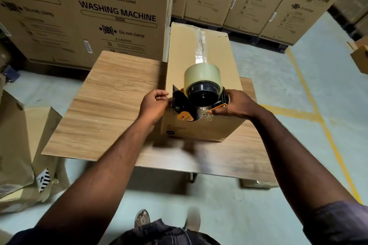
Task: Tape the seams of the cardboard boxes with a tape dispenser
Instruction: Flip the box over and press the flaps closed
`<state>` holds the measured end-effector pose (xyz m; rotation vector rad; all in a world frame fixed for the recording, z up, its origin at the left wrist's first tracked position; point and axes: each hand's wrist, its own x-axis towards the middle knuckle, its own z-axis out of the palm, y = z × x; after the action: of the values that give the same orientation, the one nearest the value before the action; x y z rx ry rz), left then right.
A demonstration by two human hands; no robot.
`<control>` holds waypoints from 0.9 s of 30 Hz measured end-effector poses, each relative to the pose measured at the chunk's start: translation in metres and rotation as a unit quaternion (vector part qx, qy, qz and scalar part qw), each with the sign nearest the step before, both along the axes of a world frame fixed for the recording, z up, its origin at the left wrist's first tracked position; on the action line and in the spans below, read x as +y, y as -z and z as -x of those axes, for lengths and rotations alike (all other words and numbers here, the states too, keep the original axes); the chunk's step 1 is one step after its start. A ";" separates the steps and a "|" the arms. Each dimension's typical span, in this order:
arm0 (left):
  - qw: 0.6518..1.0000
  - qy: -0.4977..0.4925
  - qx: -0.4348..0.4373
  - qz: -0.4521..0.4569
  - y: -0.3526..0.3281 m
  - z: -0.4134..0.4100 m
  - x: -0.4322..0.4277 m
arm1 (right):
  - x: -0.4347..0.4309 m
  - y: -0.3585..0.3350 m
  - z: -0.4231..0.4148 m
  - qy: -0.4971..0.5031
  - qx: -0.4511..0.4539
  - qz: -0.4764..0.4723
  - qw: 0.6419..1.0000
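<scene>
Cardboard box (pixel 205 59) is sitting on the right half of the wood-grain table (pixel 111 95), long side running away from the person. A strip of clear tape (pixel 200 45) is lying along the middle seam of the top, from the far end down to the tape dispenser (pixel 186 105).

The dispenser is resting on the near end of the box top, its black frame and orange tabs hanging over the near edge. The tape roll (pixel 201 74) is standing up on its black hub and facing the camera.

Right hand (pixel 237 105) is gripping the dispenser from its right side. The fingers are curling round the frame by the orange piece, and the thumb is lying on top.

Left hand (pixel 154 103) is sitting at the near left corner of the box, hard against the dispenser's black side plate. Its fingers are curling in tightly, with the thumb meeting the forefinger. I cannot tell whether it is pinching the plate, the box edge or nothing.

Both forearms are reaching forward over the near edge of the table.

Large washing machine cartons (pixel 99 16) are standing behind the table and along the back wall. More cardboard (pixel 25 145) is leaning at the left. A yellow line (pixel 310 93) is crossing the pale floor (pixel 268 61) at the right.
</scene>
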<state>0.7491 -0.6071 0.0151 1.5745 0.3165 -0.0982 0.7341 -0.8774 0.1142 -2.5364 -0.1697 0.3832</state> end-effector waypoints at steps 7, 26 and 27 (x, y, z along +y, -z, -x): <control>0.996 -0.058 -0.044 -0.058 0.016 0.011 -0.007 | -0.011 0.005 -0.001 -0.069 -0.039 0.046 0.996; 0.788 0.238 -0.200 -0.530 0.003 0.063 -0.116 | -0.129 0.045 0.027 0.024 -0.026 -0.103 0.994; 0.772 0.245 -0.208 -0.549 0.007 0.063 -0.110 | -0.128 0.045 0.027 0.022 -0.028 -0.104 0.994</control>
<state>0.6866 -0.7174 0.0085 2.7568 -0.5206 0.0591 0.7074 -1.0050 0.0691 -2.3413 -0.1642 0.2634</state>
